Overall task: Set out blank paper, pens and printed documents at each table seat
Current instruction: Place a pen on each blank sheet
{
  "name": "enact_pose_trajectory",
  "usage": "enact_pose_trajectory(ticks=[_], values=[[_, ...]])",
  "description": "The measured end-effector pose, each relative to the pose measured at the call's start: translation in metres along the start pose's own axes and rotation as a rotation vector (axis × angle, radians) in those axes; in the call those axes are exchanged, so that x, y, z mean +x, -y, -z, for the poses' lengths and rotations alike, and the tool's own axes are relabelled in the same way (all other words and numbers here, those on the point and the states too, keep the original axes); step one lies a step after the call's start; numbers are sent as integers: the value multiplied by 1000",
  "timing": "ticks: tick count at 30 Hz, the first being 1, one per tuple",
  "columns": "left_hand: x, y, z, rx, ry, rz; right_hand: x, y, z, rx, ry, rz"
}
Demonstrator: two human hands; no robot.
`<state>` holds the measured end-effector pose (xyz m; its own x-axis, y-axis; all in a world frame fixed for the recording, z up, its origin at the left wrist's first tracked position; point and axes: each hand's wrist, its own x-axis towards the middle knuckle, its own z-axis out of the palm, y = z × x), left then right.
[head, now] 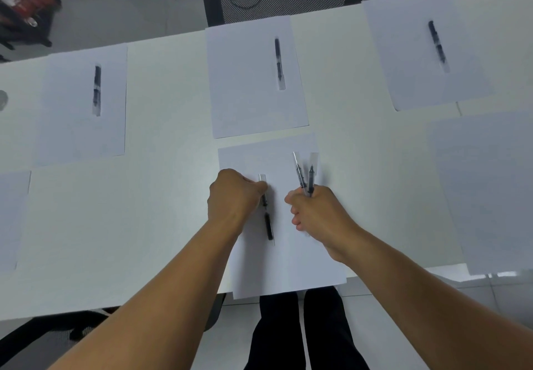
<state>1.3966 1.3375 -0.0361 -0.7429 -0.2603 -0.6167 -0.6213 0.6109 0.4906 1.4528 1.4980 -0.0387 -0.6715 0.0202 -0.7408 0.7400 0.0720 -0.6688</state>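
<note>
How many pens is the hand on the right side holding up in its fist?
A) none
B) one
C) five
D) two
D: the right hand grips two pens that stick up out of its fist side by side, while the left hand holds a single pen down on the near sheet of paper.
</note>
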Motion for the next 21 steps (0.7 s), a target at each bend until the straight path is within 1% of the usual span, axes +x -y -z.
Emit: enact_pose_trajectory(ticks=[3, 10, 16, 21], values=[[-4, -4, 8, -22, 7, -16, -3, 6, -2, 21, 16, 11], [-20, -29, 35, -112, 16, -75, -21, 37, -5, -1, -6, 59], [-45, -65, 65, -213, 10, -212, -46, 70, 1, -12, -59, 82], [-71, -97, 84, -257, -10, -327, -75, 101, 10, 11, -112, 144]])
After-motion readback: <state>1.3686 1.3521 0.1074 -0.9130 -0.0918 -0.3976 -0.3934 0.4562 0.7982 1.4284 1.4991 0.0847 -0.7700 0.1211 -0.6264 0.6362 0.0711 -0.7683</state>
